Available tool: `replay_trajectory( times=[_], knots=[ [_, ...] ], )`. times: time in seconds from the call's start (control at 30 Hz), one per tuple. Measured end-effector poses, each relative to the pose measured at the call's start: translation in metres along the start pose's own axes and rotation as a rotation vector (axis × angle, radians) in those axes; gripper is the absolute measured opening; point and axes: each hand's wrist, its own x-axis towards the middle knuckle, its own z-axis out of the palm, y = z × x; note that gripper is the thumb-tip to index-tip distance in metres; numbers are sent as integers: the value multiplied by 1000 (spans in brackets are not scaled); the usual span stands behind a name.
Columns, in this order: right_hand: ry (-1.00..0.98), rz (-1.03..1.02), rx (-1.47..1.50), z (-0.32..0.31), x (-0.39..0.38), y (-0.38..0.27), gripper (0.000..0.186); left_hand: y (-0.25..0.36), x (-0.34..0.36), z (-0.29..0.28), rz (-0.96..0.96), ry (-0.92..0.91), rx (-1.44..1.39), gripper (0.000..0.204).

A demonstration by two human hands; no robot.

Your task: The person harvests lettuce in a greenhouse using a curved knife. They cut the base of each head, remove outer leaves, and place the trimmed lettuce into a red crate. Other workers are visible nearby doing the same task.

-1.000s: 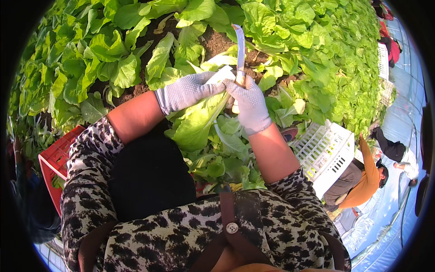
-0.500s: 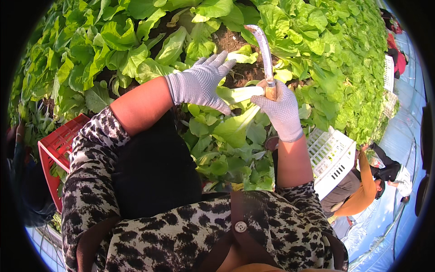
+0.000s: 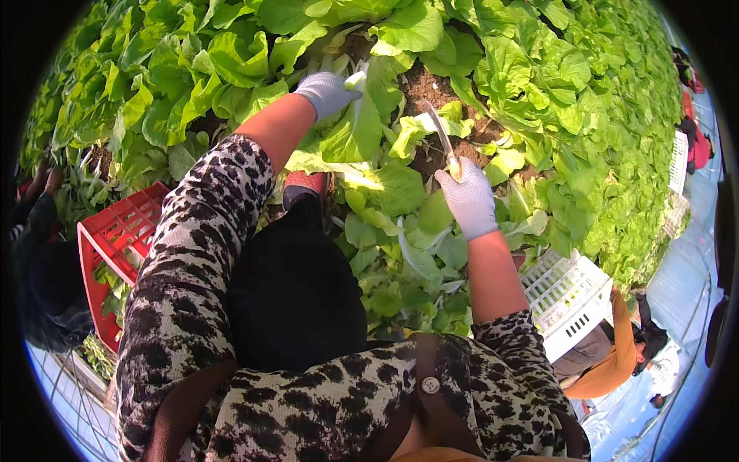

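Curved knife (image 3: 443,137) well apart from left hand (image 3: 328,94)

The right hand (image 3: 469,197) clenches the handle (image 3: 457,169), blade angled forward, presumably for safety. The left hand is against a leafy green (image 3: 352,137) in front of the person; I cannot tell whether it grasps.

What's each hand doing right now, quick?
Left hand: closed, it seems, on a leafy green.
Right hand: closed, holding a curved knife.

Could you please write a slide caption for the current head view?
A gloved right hand holds a curved knife while the gloved left hand is among leafy greens.
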Motion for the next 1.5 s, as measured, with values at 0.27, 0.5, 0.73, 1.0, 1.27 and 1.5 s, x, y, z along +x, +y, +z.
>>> replay_trajectory(
  times=[0.27,0.5,0.73,1.0,1.27,1.5],
  knots=[
    [-48,74,514,7,62,-56,32,-15,-7,-7,-49,89,-389,42],
    [-114,240,1224,-17,51,-83,37,19,-112,-23,615,131,-727,31],
    [-190,231,1419,-37,20,-72,20,47,-146,-33,814,-136,-479,36],
    [231,178,1049,-44,-10,-89,16,76,-146,-44,842,162,-502,35],
    [36,243,1495,-37,-3,-89,17,80,-122,1,554,-38,-837,52],
    [110,235,1530,-29,0,-95,14,69,-124,5,456,-301,-1032,43]
  ],
)
